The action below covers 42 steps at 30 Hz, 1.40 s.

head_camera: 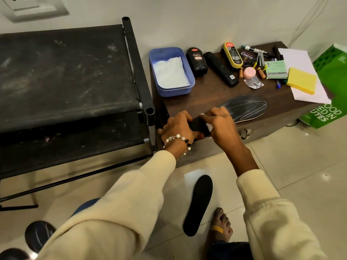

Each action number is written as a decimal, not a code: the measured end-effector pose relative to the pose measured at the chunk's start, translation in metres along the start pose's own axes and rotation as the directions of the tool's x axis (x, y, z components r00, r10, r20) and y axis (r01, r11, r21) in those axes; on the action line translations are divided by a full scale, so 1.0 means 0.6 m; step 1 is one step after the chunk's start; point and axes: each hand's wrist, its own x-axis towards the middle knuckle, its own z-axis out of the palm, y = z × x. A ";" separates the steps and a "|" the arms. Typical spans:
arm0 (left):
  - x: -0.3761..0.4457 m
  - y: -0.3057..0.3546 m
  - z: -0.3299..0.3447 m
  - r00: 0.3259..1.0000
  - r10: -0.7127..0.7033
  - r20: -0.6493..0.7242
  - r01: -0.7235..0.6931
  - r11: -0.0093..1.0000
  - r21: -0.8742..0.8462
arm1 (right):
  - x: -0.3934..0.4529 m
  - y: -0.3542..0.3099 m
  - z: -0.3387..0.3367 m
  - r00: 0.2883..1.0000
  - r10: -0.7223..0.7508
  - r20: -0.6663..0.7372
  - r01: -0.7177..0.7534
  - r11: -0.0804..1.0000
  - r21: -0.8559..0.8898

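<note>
A black shoe insole [246, 107] with pale line markings lies along the front edge of a dark wooden cabinet top [206, 92]. My left hand [176, 128], with a bead bracelet on its wrist, grips the insole's near end at the cabinet's front corner. My right hand [220, 124] presses down on the same end and pinches a small white piece [209, 126] against it. A second plain black insole [199, 204] lies on the tiled floor below, beside a bare foot [220, 228].
A blue tub [159, 55] holding white tissue, a black polish bottle [197, 61], a remote [220, 68], a yellow-edged shoe sponge [232, 55], batteries, pens, a yellow sticky pad [302, 80] and paper sit on the cabinet. A black shoe rack [65, 72] stands left, a green bag [330, 87] right.
</note>
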 end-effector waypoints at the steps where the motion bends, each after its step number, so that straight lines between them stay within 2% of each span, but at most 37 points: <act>1: 0.000 0.001 0.000 1.000 -0.002 0.005 0.002 1.000 0.004 | 0.001 0.009 0.001 0.999 0.049 -0.025 -0.049 0.999 -0.020; 3: 0.001 0.001 -0.001 1.000 0.000 0.001 0.000 1.000 0.004 | 0.004 0.006 0.004 0.998 0.060 -0.018 -0.060 0.998 -0.021; 6: 0.001 0.001 0.001 1.000 0.011 -0.020 -0.011 1.000 0.008 | 0.004 -0.019 0.009 0.997 -0.050 0.065 0.045 0.995 0.084; 8: 0.001 0.002 0.000 0.999 0.016 -0.027 -0.016 1.000 0.008 | 0.004 -0.010 0.006 0.998 -0.066 0.021 0.064 0.995 0.077; 10: -0.001 0.002 -0.002 1.000 0.010 -0.010 -0.010 1.000 0.006 | 0.003 -0.001 -0.001 0.999 0.042 -0.023 -0.042 0.999 0.010; 12: -0.001 0.002 -0.001 1.000 0.001 -0.001 -0.001 1.000 0.006 | 0.001 0.006 0.001 0.996 0.084 -0.035 -0.085 0.996 -0.014; 15: 0.001 0.000 0.001 1.000 0.004 -0.025 -0.004 1.000 0.002 | -0.003 -0.020 -0.001 0.998 -0.064 0.019 0.062 0.994 0.090; 17: 0.002 0.000 0.001 1.000 0.004 -0.020 -0.003 1.000 0.008 | -0.009 -0.017 -0.002 0.990 -0.139 -0.001 0.138 0.981 0.136; 18: 0.003 0.001 0.002 1.000 0.001 -0.013 -0.001 1.000 0.007 | -0.011 -0.009 -0.007 0.993 -0.118 -0.001 0.117 0.986 0.121; 21: 0.005 0.003 0.002 1.000 -0.015 0.005 0.015 1.000 0.020 | -0.013 0.012 -0.005 0.993 0.114 0.011 -0.114 0.993 0.031; 22: 0.005 0.002 0.003 1.000 -0.018 0.004 0.018 1.000 0.021 | -0.014 0.013 -0.003 0.990 0.141 0.012 -0.141 0.990 0.025; 27: 0.004 0.000 0.002 1.000 0.016 -0.025 -0.015 0.999 0.039 | -0.022 -0.023 -0.002 0.994 -0.110 0.002 0.108 0.979 0.174; 28: 0.004 0.000 0.002 1.000 0.015 -0.025 -0.014 0.999 0.041 | -0.025 -0.020 -0.008 0.995 -0.100 0.016 0.096 0.983 0.155; 32: 0.003 0.004 0.000 1.000 0.003 -0.002 -0.003 0.998 0.056 | -0.023 0.008 -0.005 0.995 0.090 -0.030 -0.090 0.996 0.016; 34: 0.004 0.003 0.001 1.000 0.006 -0.004 -0.005 0.998 0.055 | -0.024 -0.004 -0.002 0.997 0.072 -0.020 -0.071 0.997 0.030; 36: 0.005 0.002 0.001 1.000 0.010 -0.015 -0.009 0.999 0.047 | -0.026 -0.024 0.001 0.999 -0.005 0.038 0.000 0.992 0.130; 38: 0.004 0.003 0.001 1.000 0.008 -0.012 -0.007 0.999 0.047 | -0.031 -0.022 -0.002 0.998 -0.059 0.011 0.056 0.981 0.186; 42: 0.003 0.007 -0.002 1.000 0.002 -0.002 -0.002 0.999 0.052 | -0.033 0.007 -0.009 0.996 0.084 -0.029 -0.082 0.995 0.055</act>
